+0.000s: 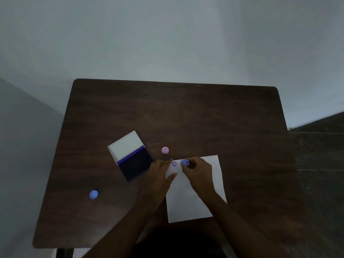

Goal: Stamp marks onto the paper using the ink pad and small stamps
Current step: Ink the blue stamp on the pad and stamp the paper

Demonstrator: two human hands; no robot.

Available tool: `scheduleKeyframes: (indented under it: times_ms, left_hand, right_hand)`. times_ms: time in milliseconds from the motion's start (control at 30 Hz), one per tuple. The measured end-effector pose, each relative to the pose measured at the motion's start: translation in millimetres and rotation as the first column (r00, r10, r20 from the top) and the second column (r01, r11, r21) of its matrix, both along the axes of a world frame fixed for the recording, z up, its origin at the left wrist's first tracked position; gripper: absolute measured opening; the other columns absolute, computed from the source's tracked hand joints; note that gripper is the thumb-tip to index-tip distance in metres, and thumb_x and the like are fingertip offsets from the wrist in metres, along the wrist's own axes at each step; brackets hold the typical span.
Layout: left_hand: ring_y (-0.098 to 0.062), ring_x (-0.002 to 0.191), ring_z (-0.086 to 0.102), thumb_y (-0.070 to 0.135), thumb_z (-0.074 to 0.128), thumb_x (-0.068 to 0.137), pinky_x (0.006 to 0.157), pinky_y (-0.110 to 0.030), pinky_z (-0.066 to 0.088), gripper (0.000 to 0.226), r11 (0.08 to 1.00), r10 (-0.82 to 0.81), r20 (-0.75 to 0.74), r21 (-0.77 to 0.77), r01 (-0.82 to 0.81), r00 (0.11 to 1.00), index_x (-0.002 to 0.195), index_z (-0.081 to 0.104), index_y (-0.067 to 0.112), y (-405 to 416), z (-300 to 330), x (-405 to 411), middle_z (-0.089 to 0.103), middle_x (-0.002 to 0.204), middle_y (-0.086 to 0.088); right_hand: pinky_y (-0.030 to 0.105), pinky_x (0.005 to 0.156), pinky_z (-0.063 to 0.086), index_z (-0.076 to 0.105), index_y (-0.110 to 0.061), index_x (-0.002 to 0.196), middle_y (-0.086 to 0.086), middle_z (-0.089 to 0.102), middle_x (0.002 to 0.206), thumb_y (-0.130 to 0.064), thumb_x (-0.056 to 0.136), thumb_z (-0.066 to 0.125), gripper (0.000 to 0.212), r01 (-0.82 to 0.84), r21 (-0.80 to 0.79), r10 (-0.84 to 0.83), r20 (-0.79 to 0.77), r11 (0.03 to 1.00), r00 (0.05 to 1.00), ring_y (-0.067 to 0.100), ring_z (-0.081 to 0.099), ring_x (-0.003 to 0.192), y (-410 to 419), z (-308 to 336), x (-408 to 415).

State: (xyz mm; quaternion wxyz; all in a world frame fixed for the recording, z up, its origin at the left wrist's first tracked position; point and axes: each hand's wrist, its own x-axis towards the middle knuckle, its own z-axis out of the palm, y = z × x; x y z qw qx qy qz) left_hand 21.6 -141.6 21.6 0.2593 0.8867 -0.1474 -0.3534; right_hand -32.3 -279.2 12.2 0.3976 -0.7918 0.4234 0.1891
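Note:
A white sheet of paper (195,202) lies on the dark wooden table (186,112), with one purple stamped mark (174,164) near its top left corner. My right hand (197,174) is closed around a small blue stamp (184,162), held against the paper just right of that mark. My left hand (160,172) lies flat with spread fingers on the paper's left edge. The open ink pad (135,164), with a dark blue pad and a white lid (126,145), sits left of my hands.
A pink stamp (165,150) stands on the table just beyond the paper's top left corner. A blue round cap (93,194) lies near the table's front left. A pale wall rises behind the table, and dark flooring shows at the right.

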Motion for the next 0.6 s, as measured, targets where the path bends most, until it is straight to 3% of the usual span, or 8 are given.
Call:
scheduleKeyframes:
  times_ms: [100, 267, 433, 600]
  left_hand:
    - [-0.025, 0.121, 0.046, 0.040, 0.057, 0.088, 0.101, -0.038, 0.043, 0.044, 0.997, 0.009, 0.045, -0.081, -0.005, 0.999, 0.130, 0.048, 0.031, -4, -1, 1, 0.049, 0.133, -0.005]
    - [-0.019, 0.126, 0.047, 0.039, 0.057, 0.091, 0.109, -0.032, 0.034, 0.051, 0.989, 0.065, -0.054, 0.139, -0.057, 0.996, 0.136, 0.045, 0.018, -15, -13, 5, 0.049, 0.139, -0.005]
    - [-0.020, 0.127, 0.043, 0.034, 0.056, 0.093, 0.108, -0.030, 0.031, 0.048, 0.977, 0.113, -0.163, 0.195, -0.080, 0.980, 0.135, 0.043, 0.016, -22, -21, 10, 0.044, 0.140, -0.007]
    - [-0.020, 0.122, 0.048, 0.037, 0.058, 0.090, 0.105, -0.029, 0.035, 0.050, 0.975, 0.185, -0.088, 0.139, -0.172, 0.979, 0.132, 0.047, 0.012, -23, -24, 5, 0.050, 0.135, -0.008]
  right_hand:
    - [0.024, 0.098, 0.035, 0.056, -0.008, 0.120, 0.010, 0.060, 0.123, -0.028, 0.089, 0.061, 0.037, -0.055, 0.006, 0.055, 0.010, 0.998, 0.998, 0.021, 0.054, 0.112, 2, -2, 5]
    - [0.025, 0.099, 0.036, 0.056, -0.006, 0.119, 0.012, 0.060, 0.122, -0.025, 0.090, 0.060, 0.035, -0.106, 0.020, 0.106, -0.004, 0.994, 0.994, 0.022, 0.054, 0.112, 3, -6, 7]
    - [0.027, 0.097, 0.039, 0.058, -0.007, 0.114, 0.012, 0.062, 0.117, -0.026, 0.089, 0.061, 0.031, -0.075, 0.030, 0.075, 0.002, 0.997, 0.997, 0.022, 0.056, 0.107, 3, -9, 9]
    - [0.023, 0.090, 0.038, 0.059, -0.007, 0.112, 0.011, 0.063, 0.114, -0.027, 0.089, 0.062, 0.031, -0.076, 0.017, 0.076, 0.004, 0.997, 0.997, 0.020, 0.056, 0.100, 1, -10, 11]
